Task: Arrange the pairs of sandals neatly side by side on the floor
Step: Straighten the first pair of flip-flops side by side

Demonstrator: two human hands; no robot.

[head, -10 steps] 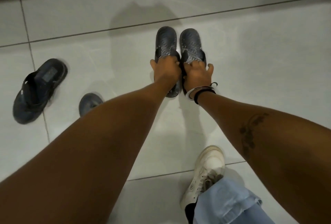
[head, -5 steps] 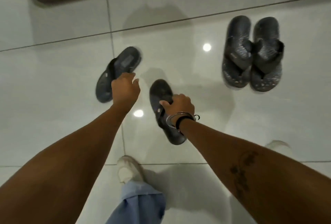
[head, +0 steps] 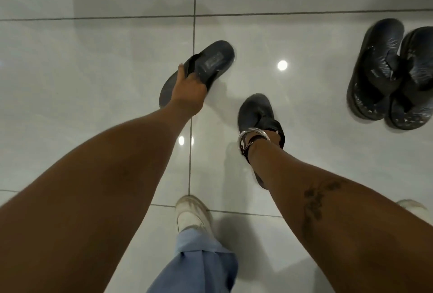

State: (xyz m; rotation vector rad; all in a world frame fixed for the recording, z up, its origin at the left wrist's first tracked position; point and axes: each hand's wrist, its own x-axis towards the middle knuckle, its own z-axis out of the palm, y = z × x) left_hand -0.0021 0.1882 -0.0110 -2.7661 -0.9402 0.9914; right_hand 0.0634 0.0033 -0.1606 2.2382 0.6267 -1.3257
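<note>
My left hand (head: 187, 88) grips the strap of a dark sandal (head: 199, 70) at centre frame. Right of it, my right hand is hidden behind its bangled wrist (head: 254, 138), over the second sandal (head: 257, 114); its fingers' state I cannot tell. A finished pair (head: 393, 77) sits at the right edge, partly cut off, on the tiled floor (head: 93, 81).

R hand hidden under wrist; far-right sandal (head: 416, 86) cut off.
</note>
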